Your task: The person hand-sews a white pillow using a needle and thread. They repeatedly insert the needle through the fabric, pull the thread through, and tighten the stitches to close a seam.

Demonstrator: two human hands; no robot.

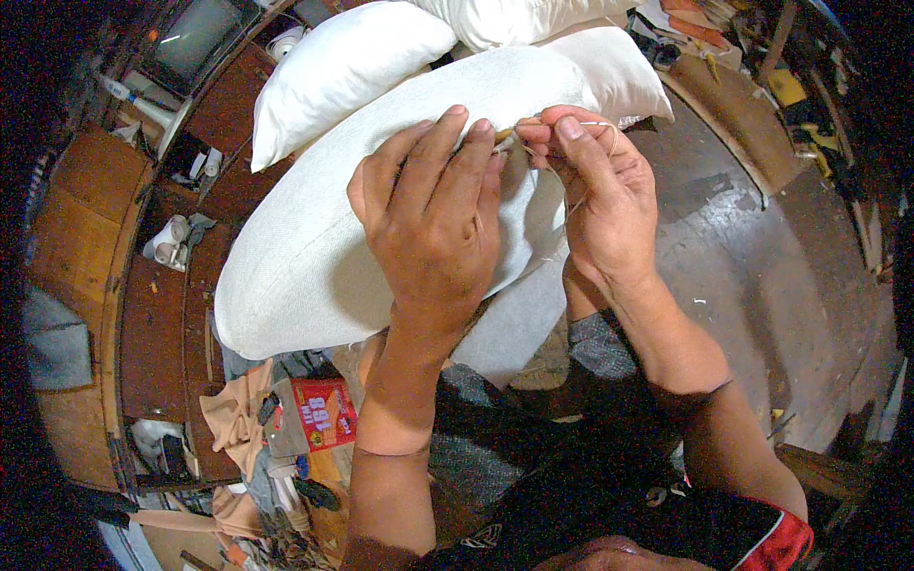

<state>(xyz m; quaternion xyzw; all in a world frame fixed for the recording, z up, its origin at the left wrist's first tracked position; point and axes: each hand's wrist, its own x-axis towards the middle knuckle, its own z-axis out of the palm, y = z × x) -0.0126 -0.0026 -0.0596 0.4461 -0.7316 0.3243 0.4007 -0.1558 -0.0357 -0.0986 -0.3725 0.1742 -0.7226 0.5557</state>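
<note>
A large white fabric cushion (295,257) lies across my lap, its open-looking edge gathered near my fingers. My left hand (428,209) rests over it from above, fingers bent together at the edge of the cover; the thumb is mostly hidden. Just to the right, my right hand (605,181) pinches a thin pale thread (568,214) between thumb and forefinger. The thread loops over that hand and trails down along the cushion's side. Whether a needle is between the fingertips is too small to make out. Both hands nearly meet at the cushion's edge.
More white cushions (352,71) are piled beyond the one on my lap. A wooden cabinet (152,324) stands at left, with white rolls (169,243) on it. A red packet (324,411) and cloth scraps (238,414) lie lower left. A brown board (728,119) is at upper right.
</note>
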